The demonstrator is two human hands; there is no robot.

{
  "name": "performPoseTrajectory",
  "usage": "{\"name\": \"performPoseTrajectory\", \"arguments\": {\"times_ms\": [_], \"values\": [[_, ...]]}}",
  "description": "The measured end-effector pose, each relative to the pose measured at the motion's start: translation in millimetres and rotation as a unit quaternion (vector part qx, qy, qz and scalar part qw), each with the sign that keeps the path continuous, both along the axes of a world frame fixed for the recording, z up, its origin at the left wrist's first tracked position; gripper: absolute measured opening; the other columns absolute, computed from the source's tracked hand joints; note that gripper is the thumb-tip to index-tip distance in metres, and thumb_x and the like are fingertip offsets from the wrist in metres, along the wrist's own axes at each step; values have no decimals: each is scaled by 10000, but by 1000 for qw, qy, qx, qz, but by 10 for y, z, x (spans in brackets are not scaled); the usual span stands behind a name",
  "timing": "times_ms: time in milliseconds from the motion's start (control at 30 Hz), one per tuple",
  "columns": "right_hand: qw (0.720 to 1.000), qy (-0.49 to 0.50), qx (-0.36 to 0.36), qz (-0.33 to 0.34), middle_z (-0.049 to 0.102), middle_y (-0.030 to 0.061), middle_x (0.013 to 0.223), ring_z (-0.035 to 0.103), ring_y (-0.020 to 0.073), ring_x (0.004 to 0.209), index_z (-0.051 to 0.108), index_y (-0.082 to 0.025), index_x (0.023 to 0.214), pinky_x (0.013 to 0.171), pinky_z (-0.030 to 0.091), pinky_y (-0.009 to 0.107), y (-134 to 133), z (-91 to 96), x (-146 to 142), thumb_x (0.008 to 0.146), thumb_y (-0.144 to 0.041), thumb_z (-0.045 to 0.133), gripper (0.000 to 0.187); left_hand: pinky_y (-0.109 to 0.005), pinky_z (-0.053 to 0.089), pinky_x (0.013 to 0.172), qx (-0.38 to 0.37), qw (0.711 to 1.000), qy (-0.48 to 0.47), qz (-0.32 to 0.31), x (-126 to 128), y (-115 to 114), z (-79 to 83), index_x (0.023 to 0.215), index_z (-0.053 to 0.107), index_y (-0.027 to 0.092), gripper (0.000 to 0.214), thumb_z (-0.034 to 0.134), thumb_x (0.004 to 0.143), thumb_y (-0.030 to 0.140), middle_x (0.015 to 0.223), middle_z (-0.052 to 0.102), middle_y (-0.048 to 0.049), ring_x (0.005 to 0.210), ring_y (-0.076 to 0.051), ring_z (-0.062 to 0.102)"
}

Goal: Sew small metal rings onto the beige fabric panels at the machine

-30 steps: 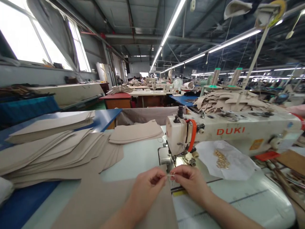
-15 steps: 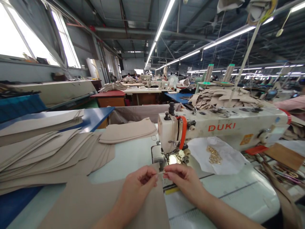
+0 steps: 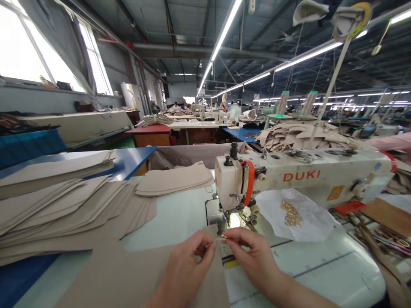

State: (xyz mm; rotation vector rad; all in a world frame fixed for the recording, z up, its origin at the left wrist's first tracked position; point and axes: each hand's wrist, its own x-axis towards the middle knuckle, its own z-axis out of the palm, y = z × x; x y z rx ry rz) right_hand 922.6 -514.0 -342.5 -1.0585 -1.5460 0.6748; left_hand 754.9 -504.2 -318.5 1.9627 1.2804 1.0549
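Note:
My left hand (image 3: 184, 267) and my right hand (image 3: 253, 256) meet in front of the needle of a white DUKI sewing machine (image 3: 302, 177). Both pinch the ends of a small thin piece with a gold glint (image 3: 220, 238) stretched between their fingertips; what it is I cannot make out. Under my left hand lies a large beige cut panel (image 3: 128, 278) on the pale green table (image 3: 180, 214).
Stacks of beige cut panels (image 3: 70, 205) fill the left side, with a smaller stack (image 3: 175, 179) behind. A white sheet holding gold metal fittings (image 3: 290, 212) lies under the machine arm. Thread cones (image 3: 284, 102) and more workstations stand behind; a sleeve shows at far right.
My hands stay pinched together on the small piece in front of the needle, shifting only slightly. The camera view swayed left and back a little.

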Motion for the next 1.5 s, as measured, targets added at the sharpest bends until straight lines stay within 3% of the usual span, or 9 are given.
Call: {"name": "performPoseTrajectory", "arguments": {"times_ms": [400,633,733,833,900,1033,1233,1367,1500], "values": [[1000,-9,-11,-13,685,16,678,626,135,601,674,-184,787,577,494,207,28,-22,-20,751,-191,570,110,-204,417,546,-4,999,15,-35,12,-5,-76,638,567,212,163,492,778,248,566,579,36,539,-126,554],[998,-58,-3,6,626,18,744,583,131,676,637,-179,819,615,458,215,-14,10,-59,772,-137,500,151,-227,418,567,-84,993,-29,-84,-5,14,-105,677,587,200,175,489,799,278,593,587,23,578,-138,560],[998,-28,-30,40,636,34,835,587,141,758,660,-187,879,662,455,228,-34,55,-47,803,-184,525,155,-240,444,595,-151,979,-111,-85,-12,63,-68,705,585,184,155,541,772,317,596,602,19,587,-141,580],[995,42,-77,46,636,15,767,576,131,706,683,-193,824,635,440,229,-11,44,-30,779,-231,589,111,-253,462,586,-221,951,-184,-116,-11,110,-62,771,559,173,187,616,721,344,619,635,8,581,-146,601],[978,124,-145,84,627,-8,673,569,120,621,669,-184,748,591,440,230,20,18,-24,712,-276,673,99,-257,468,571,-249,935,-206,-144,-8,126,-77,829,537,171,254,654,704,359,623,649,3,566,-147,607],[929,219,-247,169,642,-17,607,608,131,585,640,-168,685,609,487,262,65,14,-5,577,-373,796,279,-253,474,541,-277,922,-209,-170,-18,130,-76,858,521,164,353,721,669,385,590,646,6,528,-144,602],[913,268,-275,142,664,-4,632,638,137,591,636,-157,714,594,506,259,78,69,12,512,-428,836,392,-233,471,564,-356,888,-254,-142,-39,138,34,839,578,139,403,672,707,509,652,670,-36,576,-144,626],[916,261,-274,132,651,-12,600,617,123,554,621,-158,683,577,502,252,80,49,-16,503,-441,835,398,-226,462,582,-364,886,-246,-147,-13,157,33,804,601,136,377,769,622,420,681,662,-28,587,-123,591],[925,237,-268,130,630,-26,585,583,106,533,613,-162,673,578,485,248,73,18,-23,539,-426,821,362,-211,434,577,-361,891,-232,-150,-9,161,34,736,596,137,279,753,648,349,635,618,-2,587,-103,542]]}}
